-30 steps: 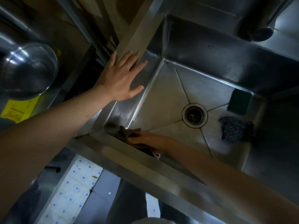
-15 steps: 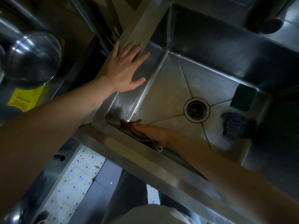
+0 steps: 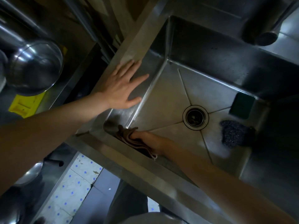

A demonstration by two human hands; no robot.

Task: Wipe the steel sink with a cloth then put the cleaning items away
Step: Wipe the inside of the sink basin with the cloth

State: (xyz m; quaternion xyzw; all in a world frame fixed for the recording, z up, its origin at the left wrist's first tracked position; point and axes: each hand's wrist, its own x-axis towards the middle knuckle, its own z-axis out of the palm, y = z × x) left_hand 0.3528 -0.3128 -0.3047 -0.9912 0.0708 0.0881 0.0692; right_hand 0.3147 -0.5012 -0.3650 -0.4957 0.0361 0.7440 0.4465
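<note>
The steel sink [image 3: 163, 96] fills the middle of the view, its round drain [image 3: 195, 117] in the floor. My left hand [image 3: 120, 88] lies flat with straight fingers on the sink's left rim and wall. My right hand [image 3: 146, 139] reaches down inside the near wall and presses a brown cloth [image 3: 129, 137] against it close to the near left corner; the fingers are mostly hidden by the cloth. A green sponge [image 3: 242, 105] leans in the right corner, and a dark scouring pad [image 3: 234, 133] lies on the floor beside it.
A tap spout [image 3: 265, 38] hangs over the back right. Steel bowls [image 3: 35, 67] and a yellow item [image 3: 26, 103] sit to the left of the sink. Tiled floor [image 3: 71, 188] shows below the near rim.
My right hand with the cloth has shifted slightly along the near wall, still near the left corner. My left hand stays on the left rim.
</note>
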